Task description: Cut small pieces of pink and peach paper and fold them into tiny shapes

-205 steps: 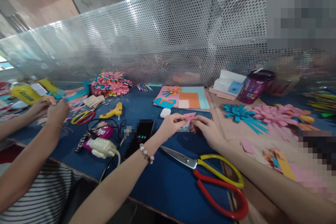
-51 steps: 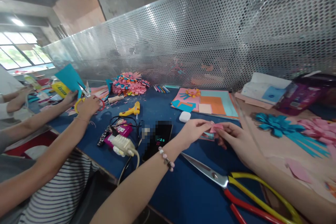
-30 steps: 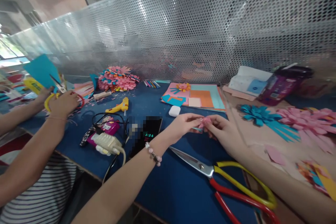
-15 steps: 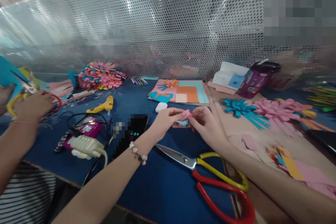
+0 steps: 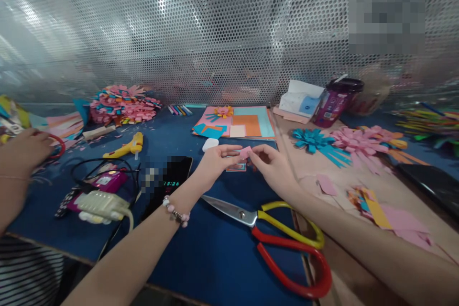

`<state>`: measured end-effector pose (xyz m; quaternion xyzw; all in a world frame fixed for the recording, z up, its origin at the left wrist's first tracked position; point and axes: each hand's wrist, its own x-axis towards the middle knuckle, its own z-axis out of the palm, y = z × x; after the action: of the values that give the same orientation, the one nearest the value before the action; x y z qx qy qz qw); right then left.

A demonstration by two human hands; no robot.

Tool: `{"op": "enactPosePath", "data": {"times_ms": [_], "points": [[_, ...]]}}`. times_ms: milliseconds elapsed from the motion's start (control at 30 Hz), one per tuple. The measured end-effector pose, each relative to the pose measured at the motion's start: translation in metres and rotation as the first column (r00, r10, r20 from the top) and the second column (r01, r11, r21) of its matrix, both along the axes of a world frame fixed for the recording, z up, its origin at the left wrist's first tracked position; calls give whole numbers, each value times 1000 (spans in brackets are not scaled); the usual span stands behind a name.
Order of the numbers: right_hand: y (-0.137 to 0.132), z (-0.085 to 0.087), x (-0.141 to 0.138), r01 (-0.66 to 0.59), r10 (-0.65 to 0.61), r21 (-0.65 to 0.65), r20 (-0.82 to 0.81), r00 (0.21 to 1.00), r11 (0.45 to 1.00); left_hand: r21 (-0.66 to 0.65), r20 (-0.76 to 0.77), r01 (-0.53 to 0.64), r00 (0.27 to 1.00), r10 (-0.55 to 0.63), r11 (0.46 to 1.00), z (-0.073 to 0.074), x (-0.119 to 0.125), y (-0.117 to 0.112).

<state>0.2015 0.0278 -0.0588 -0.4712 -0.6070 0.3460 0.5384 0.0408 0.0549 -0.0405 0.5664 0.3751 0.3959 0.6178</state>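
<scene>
Between my two hands is a small piece of pink paper (image 5: 245, 153). The fingers of my left hand (image 5: 214, 165) pinch it from the left, and those of my right hand (image 5: 271, 167) pinch its right edge. Just under the fingertips a small stack of coloured paper pieces (image 5: 236, 167) lies on the blue table, partly hidden. Large scissors (image 5: 247, 217) with one yellow and one red handle lie below my hands, blades pointing left. A white rounded case (image 5: 210, 144) sits just beyond my left hand.
A phone (image 5: 179, 172), a purple power strip with a plug (image 5: 107, 196) and a yellow glue gun (image 5: 125, 147) lie left. Paper flowers (image 5: 311, 141) and a purple cup (image 5: 337, 103) stand right. Stacked paper sheets (image 5: 263, 122) lie behind. A co-worker's hand (image 5: 25, 155) holds scissors far left.
The whole view has shifted, so things appear further left. My hands still pinch the pink paper, which now shows flatter. The co-worker's scissors and blue paper have slid partly out of view.
</scene>
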Motion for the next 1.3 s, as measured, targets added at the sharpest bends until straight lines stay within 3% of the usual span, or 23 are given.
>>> {"op": "enactPosePath", "data": {"times_ms": [467, 733, 1300], "points": [[1, -4, 0, 2, -2, 13, 59, 998, 1000, -140, 92, 51, 995, -39, 989, -5, 0, 3], [-2, -2, -1, 57, -89, 159, 203, 975, 986, -174, 122, 50, 992, -28, 984, -1, -1, 3], [-3, -1, -3, 49, -109, 223, 266, 958, 974, -151, 119, 35, 993, -17, 988, -1, -1, 3]]}}
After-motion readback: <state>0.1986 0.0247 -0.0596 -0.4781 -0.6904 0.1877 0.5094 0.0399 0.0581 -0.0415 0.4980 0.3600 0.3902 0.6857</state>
